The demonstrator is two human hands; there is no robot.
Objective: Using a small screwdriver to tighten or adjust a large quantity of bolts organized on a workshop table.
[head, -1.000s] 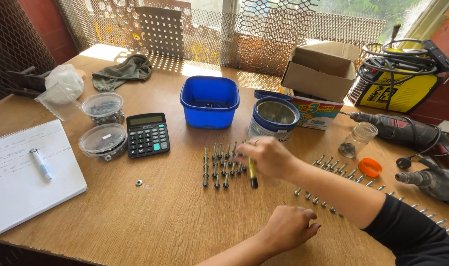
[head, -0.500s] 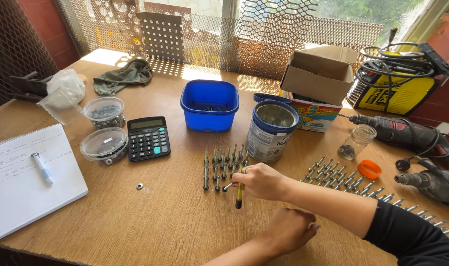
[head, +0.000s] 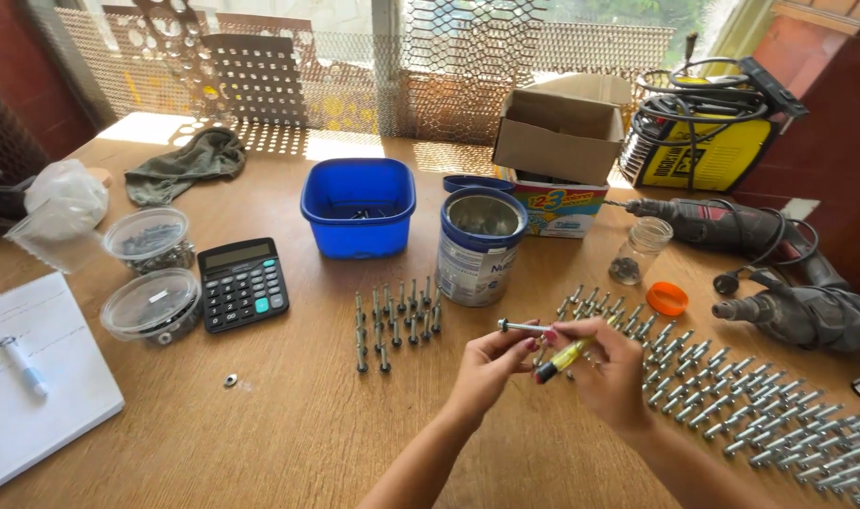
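the left hand [head: 491, 368] was raised a little over the wooden tabletop [head: 288, 434], its fingers pinched together on a long metal bolt [head: 521, 327] that lay almost level, pointing left. the right hand [head: 609, 377] was just beside it, closed around a small screwdriver with a yellow handle [head: 562, 359]; the dark tip end pointed toward the left hand, but the right fingers hid most of the handle. whether the tool touched the bolt was hard to tell, because the fingertips covered that place. both forearms were cut off by the lower edge of the view.

under and to the right of the hands, many bolts lay in slanted rows [head: 760, 405]; the rows ran out of the picture at the right corner. a smaller upright group of bolts [head: 392, 320] stood left of the hands, near a metal tin [head: 480, 247]. behind it was a blue plastic tub [head: 358, 207], with something small inside that was too dark to name. a calculator [head: 242, 283] lay beside two clear lidded containers [head: 152, 273]. a small nut [head: 230, 381] lay alone on the wood. a notepad with a marker [head: 24, 377] was partly cut by the left edge. at the right, two power drills [head: 778, 273] lay near a small glass jar [head: 642, 250] and an orange lid [head: 667, 299].
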